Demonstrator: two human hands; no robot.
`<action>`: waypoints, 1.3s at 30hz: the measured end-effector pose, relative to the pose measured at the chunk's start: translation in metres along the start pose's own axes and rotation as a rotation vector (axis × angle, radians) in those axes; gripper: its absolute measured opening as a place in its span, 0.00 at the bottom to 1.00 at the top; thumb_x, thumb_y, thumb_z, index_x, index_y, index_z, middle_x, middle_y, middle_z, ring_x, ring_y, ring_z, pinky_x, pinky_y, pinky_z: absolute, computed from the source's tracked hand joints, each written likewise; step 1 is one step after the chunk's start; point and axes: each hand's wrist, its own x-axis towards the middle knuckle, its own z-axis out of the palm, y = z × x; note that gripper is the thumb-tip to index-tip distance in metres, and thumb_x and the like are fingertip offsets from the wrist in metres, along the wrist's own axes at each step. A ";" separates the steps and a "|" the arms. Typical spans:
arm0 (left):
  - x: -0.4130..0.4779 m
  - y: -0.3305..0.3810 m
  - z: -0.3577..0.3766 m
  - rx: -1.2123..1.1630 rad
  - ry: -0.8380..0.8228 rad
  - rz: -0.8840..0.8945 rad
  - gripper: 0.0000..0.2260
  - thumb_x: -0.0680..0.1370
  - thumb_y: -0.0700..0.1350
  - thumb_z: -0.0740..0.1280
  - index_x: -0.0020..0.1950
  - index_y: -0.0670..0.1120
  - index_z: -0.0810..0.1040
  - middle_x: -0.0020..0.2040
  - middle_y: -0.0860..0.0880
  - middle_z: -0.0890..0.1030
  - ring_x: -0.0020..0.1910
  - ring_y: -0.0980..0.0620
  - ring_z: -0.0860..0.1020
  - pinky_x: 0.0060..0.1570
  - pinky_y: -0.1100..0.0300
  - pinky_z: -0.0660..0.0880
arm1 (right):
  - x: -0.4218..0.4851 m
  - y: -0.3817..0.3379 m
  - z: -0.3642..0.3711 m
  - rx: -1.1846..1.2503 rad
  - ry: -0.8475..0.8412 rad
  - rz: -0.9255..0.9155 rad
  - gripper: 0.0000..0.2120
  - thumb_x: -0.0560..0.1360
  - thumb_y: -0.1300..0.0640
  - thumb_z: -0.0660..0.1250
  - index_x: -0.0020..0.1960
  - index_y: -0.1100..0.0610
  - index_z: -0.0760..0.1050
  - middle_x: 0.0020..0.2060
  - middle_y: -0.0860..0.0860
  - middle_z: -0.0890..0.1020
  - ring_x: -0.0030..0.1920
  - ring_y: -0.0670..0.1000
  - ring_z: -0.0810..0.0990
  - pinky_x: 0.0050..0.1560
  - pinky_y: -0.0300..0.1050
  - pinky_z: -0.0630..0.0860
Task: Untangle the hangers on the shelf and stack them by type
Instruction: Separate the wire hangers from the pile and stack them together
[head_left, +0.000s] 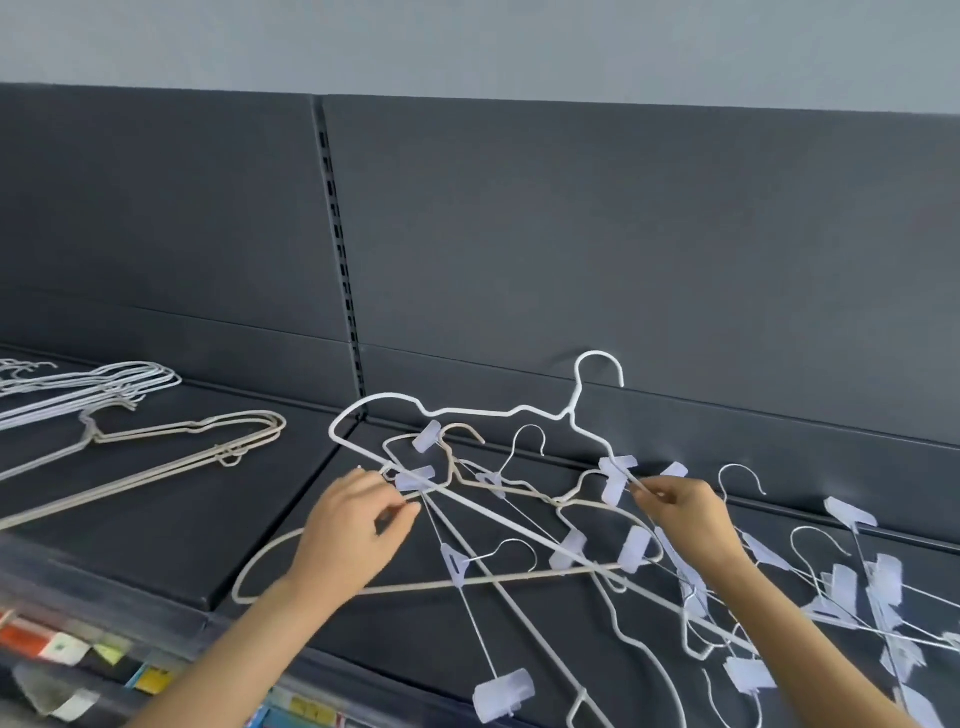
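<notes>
A tangle of hangers (519, 519) lies on the dark shelf (156, 519): white wire hangers, beige hangers and thin clip hangers with pale lilac clips. A white hanger (467, 413) stands tilted up on top of the tangle, its hook toward the back panel. My left hand (358, 530) pinches a thin bar beside a lilac clip (415, 478) at the tangle's left end. My right hand (685, 519) pinches a thin wire next to another clip (615, 475). Two sorted piles lie to the left: white hangers (104, 384) and beige hangers (197, 436).
More clip hangers (857, 597) lie in a heap at the right of the shelf. The dark back panel (623, 260) with a slotted upright (343, 260) rises behind. Price labels (67, 649) line the shelf's front edge at lower left.
</notes>
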 end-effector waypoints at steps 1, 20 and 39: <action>0.002 0.005 -0.004 0.024 -0.001 0.051 0.13 0.71 0.54 0.61 0.34 0.47 0.77 0.32 0.54 0.75 0.37 0.57 0.68 0.39 0.66 0.68 | -0.001 -0.002 0.001 -0.009 -0.003 -0.011 0.10 0.76 0.55 0.63 0.44 0.60 0.80 0.30 0.58 0.79 0.35 0.55 0.72 0.40 0.47 0.70; 0.011 -0.062 -0.100 0.372 -0.537 -0.189 0.52 0.63 0.65 0.71 0.76 0.49 0.45 0.72 0.51 0.55 0.72 0.51 0.51 0.72 0.57 0.49 | -0.003 -0.093 0.068 -0.122 -0.114 -0.203 0.08 0.76 0.54 0.63 0.43 0.51 0.81 0.27 0.47 0.77 0.31 0.49 0.73 0.37 0.44 0.69; -0.060 -0.394 -0.277 0.266 -0.367 -0.537 0.52 0.55 0.71 0.64 0.75 0.52 0.53 0.69 0.53 0.61 0.70 0.53 0.57 0.72 0.58 0.55 | 0.010 -0.365 0.396 -0.182 -0.315 -0.468 0.08 0.77 0.57 0.62 0.47 0.53 0.81 0.40 0.51 0.83 0.42 0.51 0.80 0.46 0.45 0.74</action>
